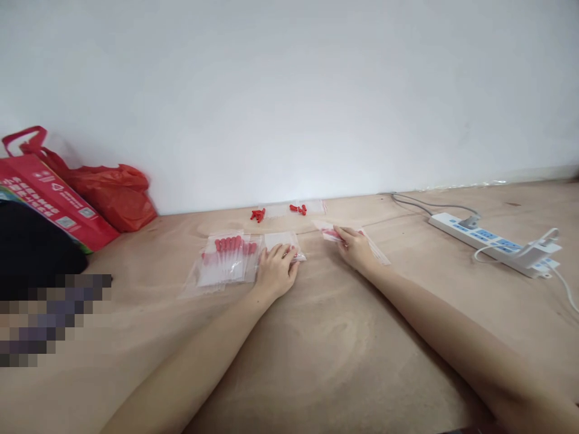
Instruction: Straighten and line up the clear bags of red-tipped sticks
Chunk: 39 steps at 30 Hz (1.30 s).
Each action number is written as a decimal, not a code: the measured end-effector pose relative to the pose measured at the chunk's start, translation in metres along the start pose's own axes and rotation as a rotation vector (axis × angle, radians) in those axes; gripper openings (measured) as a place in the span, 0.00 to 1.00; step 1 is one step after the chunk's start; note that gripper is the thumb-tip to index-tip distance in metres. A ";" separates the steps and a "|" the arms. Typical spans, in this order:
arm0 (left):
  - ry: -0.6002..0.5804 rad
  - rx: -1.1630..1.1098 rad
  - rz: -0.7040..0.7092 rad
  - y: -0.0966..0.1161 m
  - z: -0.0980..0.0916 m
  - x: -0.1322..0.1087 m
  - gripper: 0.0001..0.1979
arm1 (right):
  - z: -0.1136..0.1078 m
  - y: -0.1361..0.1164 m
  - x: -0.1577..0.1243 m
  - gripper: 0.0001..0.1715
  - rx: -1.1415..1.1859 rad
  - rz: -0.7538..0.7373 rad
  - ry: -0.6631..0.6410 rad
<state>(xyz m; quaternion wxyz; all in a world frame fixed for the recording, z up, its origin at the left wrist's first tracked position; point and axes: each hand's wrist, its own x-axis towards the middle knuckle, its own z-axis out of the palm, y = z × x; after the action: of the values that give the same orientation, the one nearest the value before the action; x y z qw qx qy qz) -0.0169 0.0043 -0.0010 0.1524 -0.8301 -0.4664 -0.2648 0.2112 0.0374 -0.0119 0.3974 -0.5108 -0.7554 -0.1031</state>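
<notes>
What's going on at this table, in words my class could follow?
Someone is handling small clear bags with red pieces. The left hand lies over one clear bag, while the right hand grips another bag showing red. A fanned stack of bags lies beside the left hand, and a small red cluster sits near the wall.

Head cam looks fwd/down across tbl (335, 374) at wall (289, 108).

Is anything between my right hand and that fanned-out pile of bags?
Yes: your left hand and the clear bag beneath it lie between your right hand and the fanned-out pile.
</notes>
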 end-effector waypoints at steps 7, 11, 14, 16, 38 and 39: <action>-0.056 -0.061 -0.018 0.004 0.001 0.004 0.13 | 0.001 -0.012 -0.002 0.17 -0.260 -0.184 -0.327; -0.107 -0.129 0.038 0.010 0.004 0.011 0.15 | -0.007 -0.017 -0.001 0.16 -0.270 -0.158 -0.408; -0.156 -0.171 0.074 0.012 0.007 0.016 0.15 | -0.010 -0.019 -0.001 0.13 -0.207 -0.155 -0.456; -0.145 -0.219 0.064 0.010 0.007 0.019 0.15 | -0.012 -0.018 -0.001 0.12 -0.152 -0.152 -0.467; -0.145 -0.309 0.107 0.021 0.013 0.027 0.21 | -0.012 0.064 0.016 0.20 0.196 0.970 -0.316; -0.142 -0.278 0.103 0.022 0.013 0.029 0.20 | -0.011 0.064 0.016 0.19 0.227 0.982 -0.301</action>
<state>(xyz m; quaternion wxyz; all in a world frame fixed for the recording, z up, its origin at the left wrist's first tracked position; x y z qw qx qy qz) 0.0178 0.0196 0.0047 0.0161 -0.8826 -0.3917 -0.2594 0.2687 0.0713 -0.0092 0.3390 -0.7675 -0.4822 0.2521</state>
